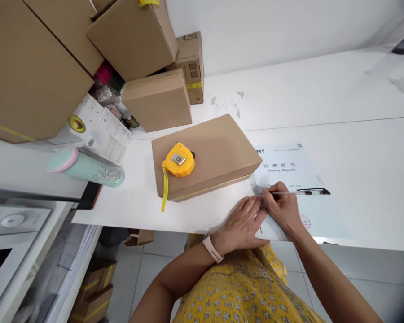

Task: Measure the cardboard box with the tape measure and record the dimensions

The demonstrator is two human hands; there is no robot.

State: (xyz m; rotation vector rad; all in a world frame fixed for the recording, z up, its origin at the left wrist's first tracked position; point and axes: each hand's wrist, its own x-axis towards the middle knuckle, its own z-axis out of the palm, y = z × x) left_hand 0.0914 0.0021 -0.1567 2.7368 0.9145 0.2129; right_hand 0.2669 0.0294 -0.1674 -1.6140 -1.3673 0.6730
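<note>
My right hand [284,208] is closed around a pen [311,192] with a clear barrel and black cap, its tip at the paper's left part. Fingers stretched out, my left hand [244,222] lies flat beside it, its fingertips near the pen tip. Below both hands is a pale blue sheet headed "Testing Report" [281,163]. A narrow strip of small dark marks [254,184] shows at its left; I cannot tell whether that is handwriting. A cardboard box [212,143] touches the sheet's upper left, with a yellow tape measure [180,160] on top.
A mint bottle [87,167] lies on its side at the left, near an avocado-printed package [103,132]. Several cardboard boxes [158,101] are stacked at the back left of the white table [366,179]. More boxes [94,291] stand on the floor below.
</note>
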